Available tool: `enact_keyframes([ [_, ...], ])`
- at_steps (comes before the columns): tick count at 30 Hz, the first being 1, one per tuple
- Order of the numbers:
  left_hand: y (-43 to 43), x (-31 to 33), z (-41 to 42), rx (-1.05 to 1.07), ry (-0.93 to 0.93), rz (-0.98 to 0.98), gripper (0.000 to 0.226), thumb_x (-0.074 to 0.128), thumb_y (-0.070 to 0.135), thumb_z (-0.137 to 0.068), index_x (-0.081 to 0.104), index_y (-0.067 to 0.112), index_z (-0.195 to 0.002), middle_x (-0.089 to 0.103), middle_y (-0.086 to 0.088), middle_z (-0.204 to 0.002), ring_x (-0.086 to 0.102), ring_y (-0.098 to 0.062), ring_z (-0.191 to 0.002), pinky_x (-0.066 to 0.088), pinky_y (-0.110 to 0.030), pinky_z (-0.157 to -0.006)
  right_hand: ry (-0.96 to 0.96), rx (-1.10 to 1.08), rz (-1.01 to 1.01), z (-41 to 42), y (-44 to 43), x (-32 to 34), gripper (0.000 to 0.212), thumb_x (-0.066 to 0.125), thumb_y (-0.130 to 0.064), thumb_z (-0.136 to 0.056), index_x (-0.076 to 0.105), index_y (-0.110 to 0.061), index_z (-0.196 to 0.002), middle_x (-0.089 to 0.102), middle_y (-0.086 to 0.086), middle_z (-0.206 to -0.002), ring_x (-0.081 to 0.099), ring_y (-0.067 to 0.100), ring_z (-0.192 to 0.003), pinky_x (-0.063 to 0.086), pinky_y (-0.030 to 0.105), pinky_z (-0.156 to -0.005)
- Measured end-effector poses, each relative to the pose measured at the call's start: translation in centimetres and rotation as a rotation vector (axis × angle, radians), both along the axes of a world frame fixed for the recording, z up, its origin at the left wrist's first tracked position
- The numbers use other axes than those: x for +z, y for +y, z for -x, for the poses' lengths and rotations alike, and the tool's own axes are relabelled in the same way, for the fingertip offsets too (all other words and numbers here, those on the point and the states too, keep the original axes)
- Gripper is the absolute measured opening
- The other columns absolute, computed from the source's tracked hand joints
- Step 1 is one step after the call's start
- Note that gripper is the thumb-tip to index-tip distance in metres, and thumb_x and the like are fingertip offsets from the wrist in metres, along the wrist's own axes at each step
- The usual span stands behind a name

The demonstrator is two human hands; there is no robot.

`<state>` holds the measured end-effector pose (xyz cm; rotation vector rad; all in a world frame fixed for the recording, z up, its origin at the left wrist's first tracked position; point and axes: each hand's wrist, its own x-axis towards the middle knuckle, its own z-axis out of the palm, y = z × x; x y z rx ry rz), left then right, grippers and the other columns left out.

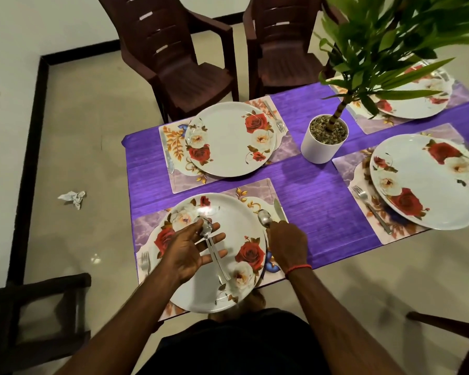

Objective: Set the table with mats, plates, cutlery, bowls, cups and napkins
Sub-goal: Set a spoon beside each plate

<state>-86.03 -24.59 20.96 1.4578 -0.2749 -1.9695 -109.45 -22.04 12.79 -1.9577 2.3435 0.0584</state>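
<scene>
Steel gleams at the right hand, which lies knuckles-up with its fingers curled round the handle of a single steel spoon. Only the spoon's bowl shows beyond the fingertips, low over the patterned lilac placemat. Just beyond that bowl, on the side away from the plate, lies a steel table knife, close beside the spoon. A red thread circles the wrist behind the grip.

Across from this grip, the left hand is palm-up above the round white plate with red and cream roses. Its fingers are spread and nearly straight, and a small bundle of steel spoons lies across them with the bowls toward the thumb. How many there are I cannot tell. The plate sits on the same lilac mat, and past the left hand, at the mat's outer edge, lies a steel fork.

Beyond both hands stretches the purple woven tablecloth. Straight ahead of the grip is a second rose plate on its own mat. Farther out to the right of the grip stands a white cylindrical pot with pebbles and a leafy green plant. Past it is a third rose plate with a fork beside it, and a fourth plate behind the leaves. Two brown plastic chairs stand at the table's far side. A crumpled scrap of white paper lies on the floor, well to the left.
</scene>
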Motion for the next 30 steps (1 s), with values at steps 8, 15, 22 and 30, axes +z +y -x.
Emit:
enact_keyframes([
  [8, 0.1, 0.5, 0.1, 0.003, -0.011, 0.004, 0.039, 0.057, 0.029, -0.102, 0.058, 0.006, -0.133, 0.071, -0.017, -0.124, 0.07, -0.04, -0.11, 0.056, -0.065, -0.086, -0.103, -0.019, 0.0, 0.4, -0.4, -1.0, 0.013, 0.068, -0.02, -0.091, 0.072, -0.013, -0.08, 0.068, 0.007, -0.072, 0.067, 0.028, -0.062, 0.049, 0.032, -0.053],
  [15, 0.2, 0.6, 0.2, 0.006, -0.023, 0.005, 0.038, 0.057, 0.03, -0.102, 0.058, 0.007, -0.132, 0.071, -0.016, -0.124, 0.07, -0.039, -0.111, 0.056, -0.065, -0.086, -0.198, -0.037, 0.016, 0.4, -0.9, -1.6, 0.024, 0.055, -0.023, -0.099, 0.071, -0.011, -0.087, 0.069, 0.008, -0.079, 0.067, 0.028, -0.069, 0.053, 0.034, -0.059],
  [22, 0.4, 0.3, 0.6, 0.011, -0.025, 0.0, 0.034, 0.057, 0.03, -0.101, 0.061, 0.008, -0.126, 0.071, -0.017, -0.124, 0.07, -0.039, -0.11, 0.057, -0.064, -0.085, -0.25, -0.066, 0.029, 0.7, -1.4, -2.1, 0.031, 0.052, -0.036, -0.101, 0.074, -0.016, -0.09, 0.07, 0.003, -0.08, 0.067, 0.022, -0.07, 0.056, 0.034, -0.062],
  [30, 0.2, 0.3, 0.9, 0.01, -0.018, -0.009, 0.03, 0.057, 0.03, -0.101, 0.062, 0.009, -0.122, 0.071, -0.016, -0.123, 0.07, -0.039, -0.11, 0.058, -0.062, -0.081, -0.291, -0.081, -0.016, 1.1, -1.2, -1.6, 0.03, 0.054, -0.035, -0.098, 0.072, -0.015, -0.086, 0.068, 0.004, -0.076, 0.064, 0.022, -0.068, 0.055, 0.035, -0.061],
])
